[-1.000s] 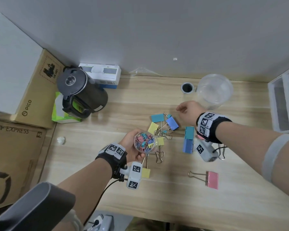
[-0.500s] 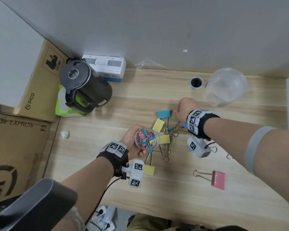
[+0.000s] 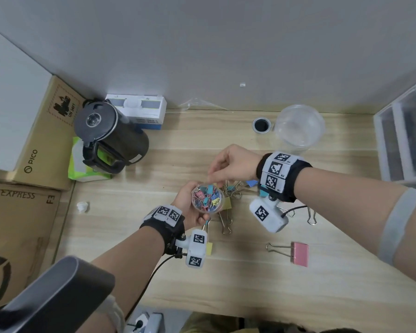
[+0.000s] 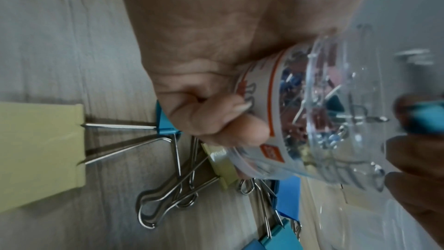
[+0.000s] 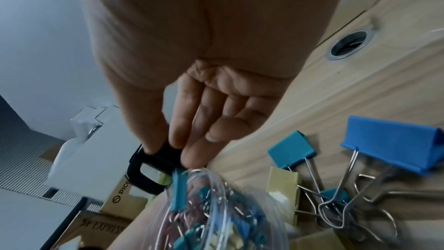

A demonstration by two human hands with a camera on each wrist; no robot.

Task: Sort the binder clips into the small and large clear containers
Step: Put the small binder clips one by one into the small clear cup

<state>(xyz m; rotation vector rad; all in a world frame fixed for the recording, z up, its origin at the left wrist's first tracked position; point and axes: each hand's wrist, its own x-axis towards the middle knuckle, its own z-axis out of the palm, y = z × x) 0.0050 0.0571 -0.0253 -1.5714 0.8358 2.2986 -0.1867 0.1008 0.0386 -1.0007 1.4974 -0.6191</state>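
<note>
My left hand [image 3: 190, 203] grips the small clear container [image 3: 207, 199], which is full of small coloured binder clips, and holds it above the table. My right hand [image 3: 213, 180] hovers at the container's far rim and pinches a small teal clip [image 5: 177, 187] in its fingertips [image 5: 192, 155]. In the left wrist view the same teal clip [image 4: 426, 119] sits just over the container mouth [image 4: 336, 121]. Large clips lie in a pile [image 3: 231, 192] under both hands. A large pink clip [image 3: 298, 253] and a large yellow clip [image 3: 209, 248] lie nearer me. The large clear container [image 3: 298, 127] stands at the back right.
A black kettle [image 3: 108, 138] stands at the back left on the wooden table [image 3: 250, 280], with a green pack [image 3: 82, 167] and a white box [image 3: 139, 111] near it. Cardboard boxes [image 3: 41, 140] fill the left. A cable hole [image 3: 261, 125] and a drawer unit [image 3: 404, 140] are at the right.
My right hand has left the pile of large clips and come up to the small container's rim with a small teal clip. The left hand still holds the container.
</note>
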